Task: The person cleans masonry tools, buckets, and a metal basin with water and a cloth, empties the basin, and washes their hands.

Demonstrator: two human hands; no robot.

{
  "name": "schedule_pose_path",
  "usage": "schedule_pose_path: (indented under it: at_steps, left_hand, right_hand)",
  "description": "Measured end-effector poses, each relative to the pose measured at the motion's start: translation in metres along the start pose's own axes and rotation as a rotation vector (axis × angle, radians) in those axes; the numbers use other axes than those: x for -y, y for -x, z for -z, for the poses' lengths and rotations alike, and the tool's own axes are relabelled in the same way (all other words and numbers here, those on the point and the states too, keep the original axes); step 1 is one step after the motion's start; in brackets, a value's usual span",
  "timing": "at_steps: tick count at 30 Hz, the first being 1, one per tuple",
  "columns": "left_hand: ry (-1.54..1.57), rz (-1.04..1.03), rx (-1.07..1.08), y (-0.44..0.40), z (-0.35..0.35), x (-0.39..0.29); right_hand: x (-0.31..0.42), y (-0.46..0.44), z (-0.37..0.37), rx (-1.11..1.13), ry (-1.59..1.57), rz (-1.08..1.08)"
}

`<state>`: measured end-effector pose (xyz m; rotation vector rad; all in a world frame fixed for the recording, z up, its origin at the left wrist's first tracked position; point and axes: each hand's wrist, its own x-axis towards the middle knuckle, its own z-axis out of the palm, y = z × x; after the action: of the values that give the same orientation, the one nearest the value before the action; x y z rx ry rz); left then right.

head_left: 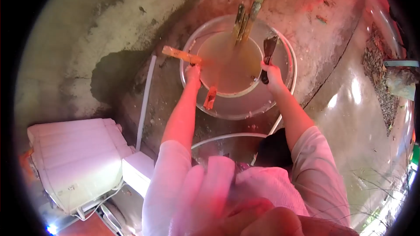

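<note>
A round bucket of cloudy brownish water (230, 95) stands inside a wider clear tub (245, 112). My left hand (193, 73) is closed at the left rim, by the near end of a flat orange stick (177, 54) that juts out over the tub; its fingertips are partly hidden. In my right hand (273, 75), at the right rim, is a dark scraper-like tool with a wide flat end (270, 47) pointing up and away. Several weathered wooden strips (253, 16) lean upright in the water at the far side. A short orange-red piece (210, 98) lies across the near rim.
Left of the tub, a white pipe (145, 100) lies on the concrete floor (131, 30). A large white box-shaped appliance (78, 153) and a smaller white box (138, 171) stand at lower left. A pale hose (229, 136) curves close to my body. Debris (377, 74) lines the right side.
</note>
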<state>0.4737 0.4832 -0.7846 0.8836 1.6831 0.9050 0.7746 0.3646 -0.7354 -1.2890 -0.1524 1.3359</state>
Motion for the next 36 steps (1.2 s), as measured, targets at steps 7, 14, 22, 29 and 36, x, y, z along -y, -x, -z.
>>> schedule_pose_path:
  at_steps: [7,14,22,29,36]
  left_hand:
    - [0.276,0.049,0.073,0.052,-0.005,-0.035]
    - [0.255,-0.168,0.135,0.080,0.010,-0.077]
    - [0.367,0.001,0.248,0.152,-0.002,-0.144]
    - [0.365,0.145,0.639,0.183,-0.028,-0.152]
    - [0.697,0.425,0.903,0.186,-0.091,-0.103]
  right_hand:
    - [0.016,0.018,0.016,0.011,0.044,-0.020]
    - [0.062,0.072,0.004,0.034,0.000,0.018]
    - [0.114,0.140,0.002,0.022,-0.110,0.122]
    - [0.161,0.219,0.013,-0.263,-0.009,0.360]
    - [0.163,0.249,0.046,-0.440,0.092,0.475]
